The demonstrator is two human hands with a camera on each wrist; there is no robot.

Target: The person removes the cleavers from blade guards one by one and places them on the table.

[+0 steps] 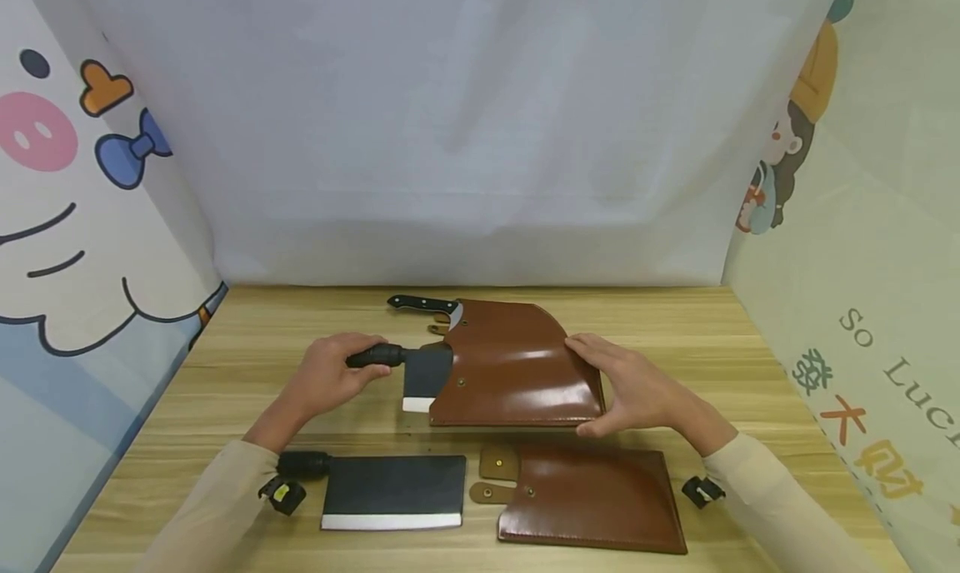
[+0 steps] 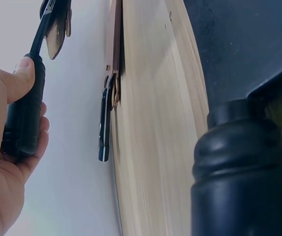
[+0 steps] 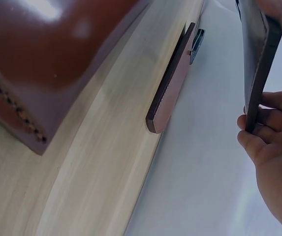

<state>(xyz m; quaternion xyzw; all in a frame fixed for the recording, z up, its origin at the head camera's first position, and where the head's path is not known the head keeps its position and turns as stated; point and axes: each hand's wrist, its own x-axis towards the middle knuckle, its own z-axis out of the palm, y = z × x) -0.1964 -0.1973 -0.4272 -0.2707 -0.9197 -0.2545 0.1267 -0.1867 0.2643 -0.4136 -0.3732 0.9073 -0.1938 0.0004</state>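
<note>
My left hand (image 1: 333, 373) grips the black handle (image 2: 25, 108) of a cleaver (image 1: 427, 377). Most of its dark blade is hidden inside a glossy brown leather sheath (image 1: 521, 386); only the part near the handle shows, with a bright cutting edge. My right hand (image 1: 633, 386) holds the sheath's right end between thumb and fingers, and the right wrist view shows fingertips (image 3: 249, 140) at its stitched edge. Both wrist views show the held cleaver and sheath raised off the table.
Behind lies a knife with a black riveted handle (image 1: 423, 304) in another brown sheath (image 1: 502, 313). Nearer me, a second cleaver (image 1: 396, 485) lies flat, left of another sheath (image 1: 592, 502) with snap straps. A white cloth backdrop (image 1: 465, 140) rises behind the wooden table (image 1: 262, 331).
</note>
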